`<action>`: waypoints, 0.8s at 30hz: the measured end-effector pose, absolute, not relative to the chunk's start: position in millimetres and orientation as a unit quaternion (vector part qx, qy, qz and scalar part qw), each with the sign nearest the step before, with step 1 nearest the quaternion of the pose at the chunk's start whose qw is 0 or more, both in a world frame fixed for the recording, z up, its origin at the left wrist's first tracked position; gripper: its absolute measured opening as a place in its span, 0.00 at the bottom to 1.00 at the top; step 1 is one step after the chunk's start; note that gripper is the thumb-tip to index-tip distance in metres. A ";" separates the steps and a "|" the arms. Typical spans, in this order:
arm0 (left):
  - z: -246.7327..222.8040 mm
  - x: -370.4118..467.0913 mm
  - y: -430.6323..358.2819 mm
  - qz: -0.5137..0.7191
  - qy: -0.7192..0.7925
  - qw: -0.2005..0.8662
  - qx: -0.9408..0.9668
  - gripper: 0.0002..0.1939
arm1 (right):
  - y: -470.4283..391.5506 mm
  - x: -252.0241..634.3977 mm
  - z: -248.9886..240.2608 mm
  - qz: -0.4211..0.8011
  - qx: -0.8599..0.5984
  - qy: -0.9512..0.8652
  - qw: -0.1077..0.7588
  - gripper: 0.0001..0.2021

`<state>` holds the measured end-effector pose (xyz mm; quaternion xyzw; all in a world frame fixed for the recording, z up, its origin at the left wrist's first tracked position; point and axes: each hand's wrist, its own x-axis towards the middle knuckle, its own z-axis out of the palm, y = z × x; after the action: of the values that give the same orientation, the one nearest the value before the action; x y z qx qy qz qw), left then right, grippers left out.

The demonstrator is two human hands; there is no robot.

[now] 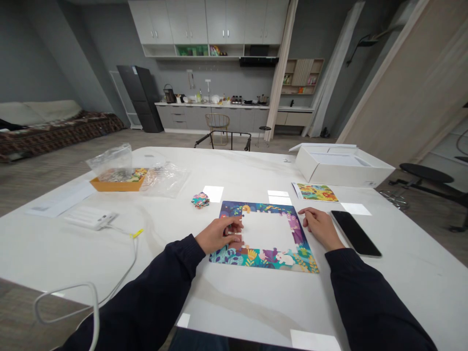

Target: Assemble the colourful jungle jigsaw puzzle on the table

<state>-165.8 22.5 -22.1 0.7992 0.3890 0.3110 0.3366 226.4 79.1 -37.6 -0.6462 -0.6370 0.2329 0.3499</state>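
Observation:
A jigsaw puzzle border [270,261] with a colourful forest picture lies flat on the white table, its middle showing bare table. Over its left side is my left hand [221,233], thumb and fingers curved and apart, with nothing visible between them. My right hand [321,226] rests just beyond the border's right edge, fingers loosely bent and apart, holding nothing I can see. A small pile of puzzle pieces [201,200] sits above the border's upper left corner. Right of my right hand lies a black phone [355,233].
An orange tray [117,184] with more pieces and clear plastic bags [166,179] stands at the left. Nearer are a white adapter [91,218] and its cable [134,253]. At the back right are a picture card [316,192] and an open white box [340,168].

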 end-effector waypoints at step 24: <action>-31.9 -160.5 -96.7 0.227 0.434 0.027 0.871 0.28 | 79.8 228.1 -38.4 0.223 -0.645 -0.645 0.343 0.17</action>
<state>-160.5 -96.7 -31.9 0.8713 0.4344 0.2266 0.0273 228.1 79.8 -38.4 -0.6454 -0.6450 0.2234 0.3429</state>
